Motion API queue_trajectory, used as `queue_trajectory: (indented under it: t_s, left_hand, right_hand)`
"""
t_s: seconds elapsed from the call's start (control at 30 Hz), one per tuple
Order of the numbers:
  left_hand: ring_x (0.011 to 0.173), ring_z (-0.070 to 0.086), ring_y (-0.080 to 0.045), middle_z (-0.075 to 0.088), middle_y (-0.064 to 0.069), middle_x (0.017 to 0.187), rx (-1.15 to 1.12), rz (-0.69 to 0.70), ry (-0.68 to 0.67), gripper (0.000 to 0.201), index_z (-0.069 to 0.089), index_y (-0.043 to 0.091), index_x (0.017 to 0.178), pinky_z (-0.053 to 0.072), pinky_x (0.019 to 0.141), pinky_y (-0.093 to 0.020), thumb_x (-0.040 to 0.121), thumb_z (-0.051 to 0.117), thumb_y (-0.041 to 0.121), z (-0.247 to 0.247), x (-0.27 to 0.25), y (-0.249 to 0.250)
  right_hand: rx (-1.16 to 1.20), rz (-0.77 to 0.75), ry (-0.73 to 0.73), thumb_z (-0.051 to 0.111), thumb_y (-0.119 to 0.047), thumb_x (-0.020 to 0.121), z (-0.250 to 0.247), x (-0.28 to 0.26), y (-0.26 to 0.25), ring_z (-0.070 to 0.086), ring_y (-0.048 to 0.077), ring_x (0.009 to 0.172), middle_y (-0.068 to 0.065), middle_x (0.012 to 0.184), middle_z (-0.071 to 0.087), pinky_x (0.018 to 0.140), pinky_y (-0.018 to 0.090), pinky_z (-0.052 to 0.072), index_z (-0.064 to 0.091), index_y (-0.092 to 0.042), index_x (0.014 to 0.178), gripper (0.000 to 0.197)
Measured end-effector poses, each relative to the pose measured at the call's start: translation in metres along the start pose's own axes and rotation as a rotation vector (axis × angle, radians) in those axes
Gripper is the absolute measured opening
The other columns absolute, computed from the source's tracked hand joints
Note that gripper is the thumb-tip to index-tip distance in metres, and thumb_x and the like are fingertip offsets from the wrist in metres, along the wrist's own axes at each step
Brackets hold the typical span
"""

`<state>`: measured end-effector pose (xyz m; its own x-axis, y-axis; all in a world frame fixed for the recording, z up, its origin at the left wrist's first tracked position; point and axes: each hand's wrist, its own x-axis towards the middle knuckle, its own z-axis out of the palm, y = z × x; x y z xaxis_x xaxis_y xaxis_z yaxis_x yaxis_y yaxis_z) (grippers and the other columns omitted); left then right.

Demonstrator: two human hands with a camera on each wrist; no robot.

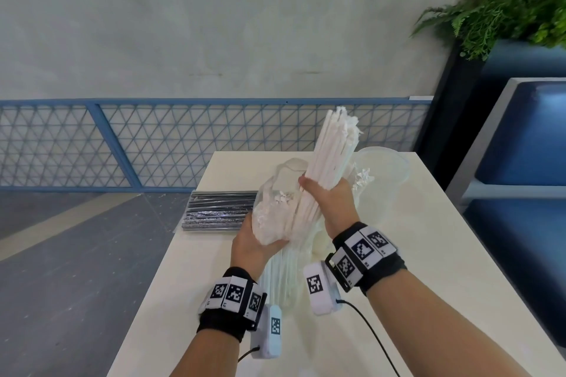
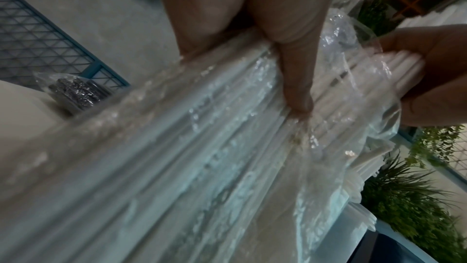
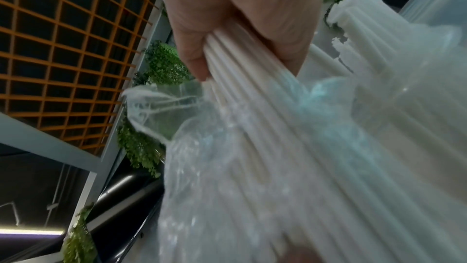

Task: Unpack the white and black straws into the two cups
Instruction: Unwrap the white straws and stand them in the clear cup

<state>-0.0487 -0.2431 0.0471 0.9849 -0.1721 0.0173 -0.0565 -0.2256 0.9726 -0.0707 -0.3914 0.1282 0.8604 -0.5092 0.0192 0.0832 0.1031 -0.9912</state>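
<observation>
A thick bundle of white straws (image 1: 329,150) stands tilted above the table, its upper half out of a clear plastic bag (image 1: 275,211). My right hand (image 1: 330,199) grips the bare straws (image 3: 242,55) at mid-length. My left hand (image 1: 254,239) holds the bag (image 2: 227,147) low down, fingers (image 2: 298,79) pressed on the plastic over the straws. A pack of black straws (image 1: 220,210) lies wrapped at the table's left edge, also seen in the left wrist view (image 2: 78,93). One clear cup (image 1: 382,168) stands behind the bundle; a second cup is not visible.
The cream table (image 1: 428,285) stretches right and toward me. A blue mesh fence (image 1: 153,144) runs behind it, a fern planter (image 1: 505,9) stands at the far right, and blue seats (image 1: 536,147) sit beside the table's right side.
</observation>
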Motion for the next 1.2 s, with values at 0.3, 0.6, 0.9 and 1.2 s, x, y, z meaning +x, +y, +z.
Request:
queue_trajectory:
  t_s: [0.3,0.6,0.9,1.2]
  left_hand:
    - [0.11,0.054,-0.021,0.06,-0.004,0.116,-0.06,-0.044,0.092,0.073,0.05,0.01,0.128,0.04,0.089,-0.026,0.063,0.083,0.007,-0.015,0.005,-0.001]
    - [0.102,0.05,-0.013,0.056,0.001,0.111,-0.157,-0.065,0.207,0.066,0.049,0.011,0.127,0.037,0.087,-0.021,0.069,0.078,0.001,-0.018,0.01,0.0]
    - [0.109,0.052,-0.017,0.059,-0.001,0.117,-0.107,-0.063,0.193,0.069,0.05,0.013,0.127,0.04,0.093,-0.028,0.066,0.081,0.01,-0.014,0.017,-0.01]
    - [0.109,0.056,-0.02,0.063,-0.003,0.115,-0.047,-0.027,0.146,0.068,0.052,0.014,0.125,0.046,0.096,-0.034,0.064,0.083,0.013,-0.009,0.018,-0.016]
  right_hand:
    - [0.267,0.021,0.129,0.067,-0.004,0.074,0.006,0.021,-0.037,0.06,0.021,0.068,0.009,0.073,0.064,0.06,0.027,0.051,0.062,-0.002,0.078,0.007]
    - [0.32,-0.014,0.283,0.063,-0.005,0.076,-0.014,0.034,-0.055,0.057,0.018,0.064,0.012,0.081,0.058,0.049,0.019,0.046,0.062,0.001,0.087,0.012]
    - [0.003,-0.235,0.344,0.066,-0.014,0.081,-0.008,0.048,-0.048,0.057,0.018,0.083,0.003,0.092,0.06,0.065,0.02,0.048,0.057,-0.009,0.103,0.024]
    - [-0.063,-0.222,0.277,0.067,-0.004,0.077,-0.012,0.052,-0.006,0.059,0.007,0.072,-0.011,0.073,0.062,0.078,0.025,0.05,0.054,-0.022,0.089,0.026]
